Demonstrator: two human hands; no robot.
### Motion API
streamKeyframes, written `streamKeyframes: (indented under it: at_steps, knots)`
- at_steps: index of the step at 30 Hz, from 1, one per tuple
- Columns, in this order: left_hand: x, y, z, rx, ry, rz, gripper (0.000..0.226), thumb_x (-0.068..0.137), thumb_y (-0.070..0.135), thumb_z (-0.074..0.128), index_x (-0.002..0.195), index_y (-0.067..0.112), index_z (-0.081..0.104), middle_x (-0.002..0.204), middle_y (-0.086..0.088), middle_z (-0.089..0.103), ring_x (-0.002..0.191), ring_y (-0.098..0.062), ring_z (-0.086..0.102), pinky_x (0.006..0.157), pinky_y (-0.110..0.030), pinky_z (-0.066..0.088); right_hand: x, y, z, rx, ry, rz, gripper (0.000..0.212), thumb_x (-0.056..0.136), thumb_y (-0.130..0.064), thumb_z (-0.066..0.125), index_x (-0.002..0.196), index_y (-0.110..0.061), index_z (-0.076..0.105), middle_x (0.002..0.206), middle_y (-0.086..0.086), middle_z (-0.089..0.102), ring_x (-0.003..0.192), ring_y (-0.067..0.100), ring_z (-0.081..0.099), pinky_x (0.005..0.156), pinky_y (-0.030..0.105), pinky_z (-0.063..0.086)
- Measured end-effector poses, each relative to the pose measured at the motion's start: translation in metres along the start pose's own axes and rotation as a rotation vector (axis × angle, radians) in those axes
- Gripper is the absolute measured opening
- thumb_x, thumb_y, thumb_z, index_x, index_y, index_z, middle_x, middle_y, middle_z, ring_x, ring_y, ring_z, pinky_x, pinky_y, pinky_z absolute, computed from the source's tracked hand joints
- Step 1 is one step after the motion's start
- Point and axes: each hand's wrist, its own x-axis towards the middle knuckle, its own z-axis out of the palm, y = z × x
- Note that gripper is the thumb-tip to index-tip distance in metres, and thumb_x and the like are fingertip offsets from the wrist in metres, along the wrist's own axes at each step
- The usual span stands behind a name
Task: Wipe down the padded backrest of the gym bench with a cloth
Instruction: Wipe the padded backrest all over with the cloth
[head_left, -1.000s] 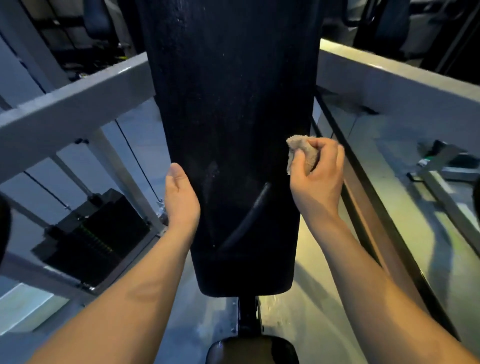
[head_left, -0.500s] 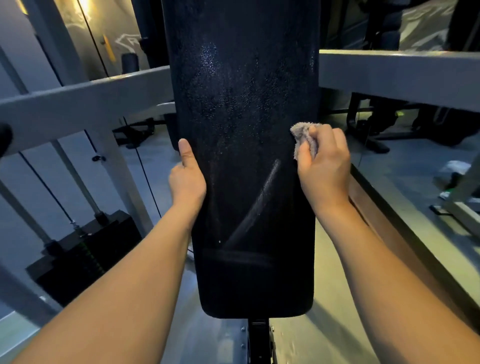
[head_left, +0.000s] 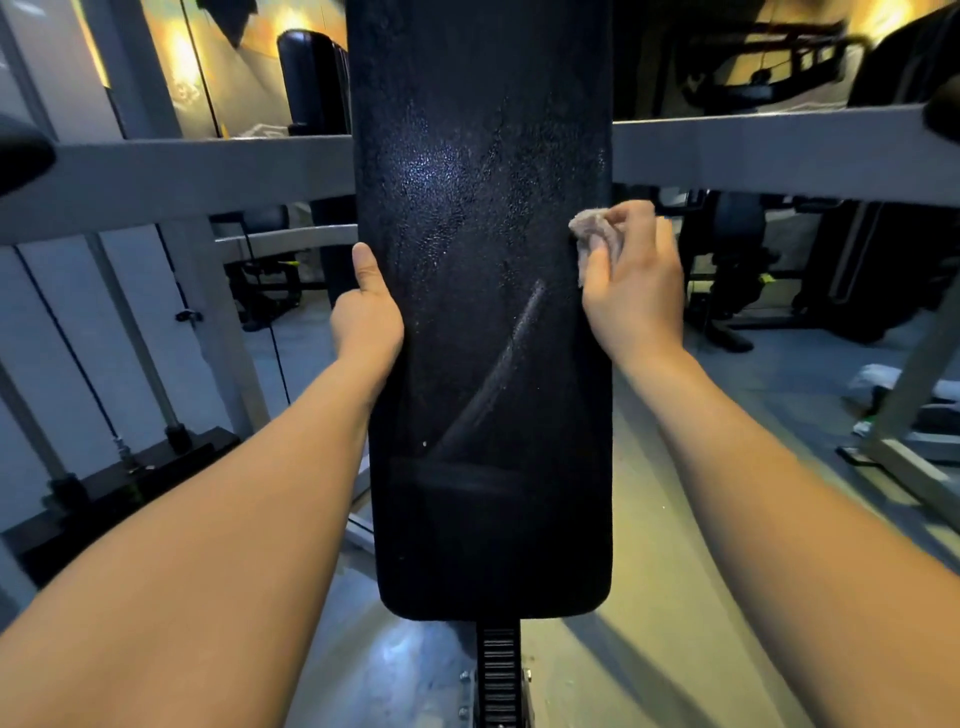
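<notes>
The black padded backrest (head_left: 483, 338) rises up the middle of the view, with a pale diagonal smear and a horizontal streak low on its face. My left hand (head_left: 366, 312) grips its left edge, thumb lying up the front of the pad, fingers hidden behind. My right hand (head_left: 631, 280) holds a small crumpled tan cloth (head_left: 589, 234) bunched in its fingers against the pad's right edge.
Grey machine beams (head_left: 171, 176) cross behind the pad on both sides. A weight stack (head_left: 119, 483) with cables stands low on the left. A toothed adjustment rail (head_left: 498, 670) runs below the pad. Dark gym machines (head_left: 753, 270) and something white on the floor (head_left: 878, 379) lie to the right.
Both hands have slid upward along the pad's edges, the right one taking the cloth with it. My view has tilted up, showing more of the upper pad.
</notes>
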Motion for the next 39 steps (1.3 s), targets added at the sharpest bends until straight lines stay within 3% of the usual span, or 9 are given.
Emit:
streamKeyframes:
  at_steps: [3,8,13,19,24,27,34,37,39]
  knots:
    - [-0.001,0.001,-0.001,-0.005,0.0,0.002,0.078,0.101,0.066,0.009,0.092,0.003,0.055,0.078,-0.005,0.05,0.087,-0.027,0.048,0.078,-0.033,0.033,0.006,0.01,0.01,-0.051,-0.031,0.007,0.02,0.099,-0.019,0.055,0.106,-0.001,0.059,0.101,0.023,0.058,0.089,0.04,0.057,0.074,0.038,0.038]
    - [0.0,0.001,-0.001,-0.004,-0.022,0.009,0.086,0.102,0.064,0.009,0.105,-0.004,0.063,0.095,-0.013,0.054,0.09,-0.024,0.048,0.08,-0.03,0.033,-0.06,0.003,0.002,-0.099,-0.026,-0.117,0.006,0.091,-0.004,0.065,0.095,-0.004,0.06,0.09,0.016,0.062,0.083,0.027,0.051,0.07,0.036,0.038]
    - [0.005,-0.002,0.002,-0.022,-0.001,0.024,0.085,0.104,0.06,0.011,0.107,-0.008,0.063,0.11,-0.023,0.064,0.105,-0.035,0.06,0.081,-0.034,0.038,-0.043,-0.005,-0.002,-0.227,-0.11,-0.184,0.02,0.097,-0.026,0.052,0.102,-0.007,0.057,0.09,0.015,0.059,0.077,0.038,0.06,0.059,0.035,0.038]
    - [0.002,-0.002,0.001,-0.025,0.006,0.05,0.07,0.105,0.057,0.01,0.086,0.006,0.053,0.092,-0.013,0.052,0.089,-0.026,0.048,0.08,-0.032,0.035,-0.005,-0.014,0.023,-0.265,-0.077,-0.149,0.019,0.1,-0.024,0.057,0.102,-0.006,0.058,0.094,0.015,0.061,0.081,0.039,0.059,0.06,0.034,0.033]
    - [0.002,-0.002,0.001,-0.015,-0.001,0.039,0.071,0.105,0.057,0.009,0.077,0.006,0.05,0.088,-0.011,0.052,0.088,-0.027,0.048,0.079,-0.033,0.036,-0.087,-0.011,0.012,-0.228,-0.217,-0.293,0.016,0.102,-0.023,0.054,0.105,-0.015,0.068,0.103,0.002,0.072,0.085,0.03,0.067,0.064,0.04,0.054]
    - [0.001,-0.002,0.0,-0.012,-0.008,0.043,0.072,0.105,0.057,0.01,0.085,0.003,0.053,0.086,-0.01,0.049,0.087,-0.025,0.046,0.077,-0.032,0.033,-0.078,-0.016,0.003,-0.286,-0.288,-0.419,0.012,0.097,-0.023,0.058,0.089,-0.014,0.059,0.079,0.007,0.062,0.066,0.036,0.061,0.054,0.039,0.045]
    - [0.004,-0.003,-0.001,-0.03,-0.029,0.046,0.075,0.105,0.058,0.01,0.083,0.002,0.055,0.076,-0.006,0.051,0.085,-0.026,0.049,0.076,-0.031,0.034,-0.012,-0.035,0.028,-0.361,-0.047,-0.224,0.016,0.098,-0.024,0.054,0.099,-0.008,0.058,0.082,0.015,0.064,0.071,0.04,0.063,0.053,0.039,0.04]
    - [0.006,-0.004,-0.001,-0.049,-0.04,0.046,0.076,0.105,0.058,0.01,0.076,0.003,0.053,0.082,-0.01,0.056,0.085,-0.028,0.05,0.077,-0.033,0.036,-0.068,-0.041,0.032,-0.318,-0.131,-0.371,0.009,0.098,-0.02,0.06,0.103,-0.016,0.066,0.082,0.008,0.067,0.068,0.035,0.063,0.054,0.04,0.048]
    - [0.008,-0.008,0.0,-0.056,-0.039,0.064,0.08,0.104,0.059,0.009,0.086,0.001,0.06,0.098,-0.019,0.064,0.092,-0.032,0.055,0.081,-0.035,0.04,-0.091,-0.037,0.029,-0.308,-0.253,-0.518,0.01,0.1,-0.023,0.06,0.098,-0.017,0.068,0.082,0.003,0.067,0.068,0.029,0.063,0.052,0.038,0.046]
